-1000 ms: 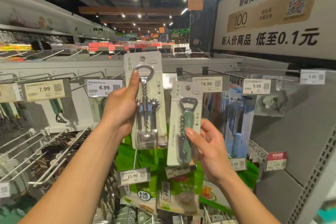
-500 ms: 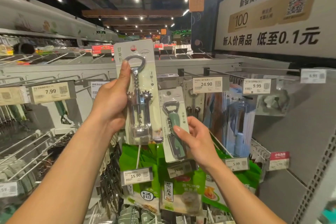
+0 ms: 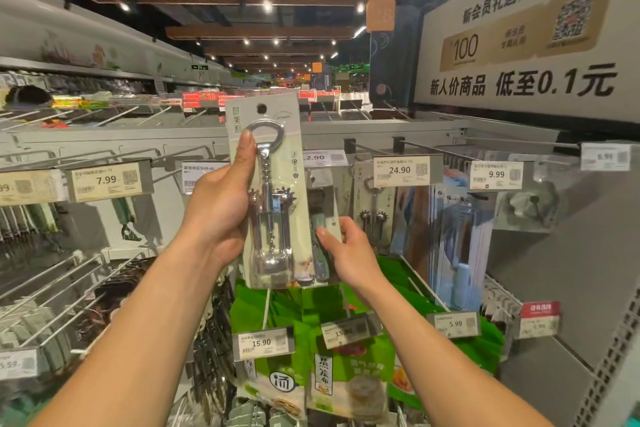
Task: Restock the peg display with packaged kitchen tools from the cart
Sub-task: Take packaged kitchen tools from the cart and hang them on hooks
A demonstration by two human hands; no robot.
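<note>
Both hands are loaded at the peg wall. The left hand (image 3: 218, 215) grips a carded corkscrew pack (image 3: 273, 204) upright, with the thumb laid up the front of the blister and the fingers behind the card. Its hang hole (image 3: 261, 109) sits free at the top, raised above the row of price tags. The right hand (image 3: 353, 253) pinches the lower part of a green bottle-opener pack (image 3: 325, 215), thumb on the front. Most of that card is tucked behind the corkscrew pack, so I cannot tell whether its top has met a peg. Just to the right, a matching hung corkscrew (image 3: 372, 208) dangles under the 24.90 tag (image 3: 401, 172). That peg (image 3: 362, 149) looks like the home for the left hand's pack. The cart is out of view.

Now the dangers. The two cards overlap, so the corkscrew pack blocks the view of the bottle opener's hole and threading it is near blind. A missed peg tip could crease or tear the card. The half-hidden tag (image 3: 323, 158) beside it invites a mix-up, putting stock under the wrong price. The tags stand on the peg ends, so a careless push could knock one askew. And with each hand holding by one edge only, a snag could twist a pack loose onto the green bags (image 3: 311, 308) below.
</note>
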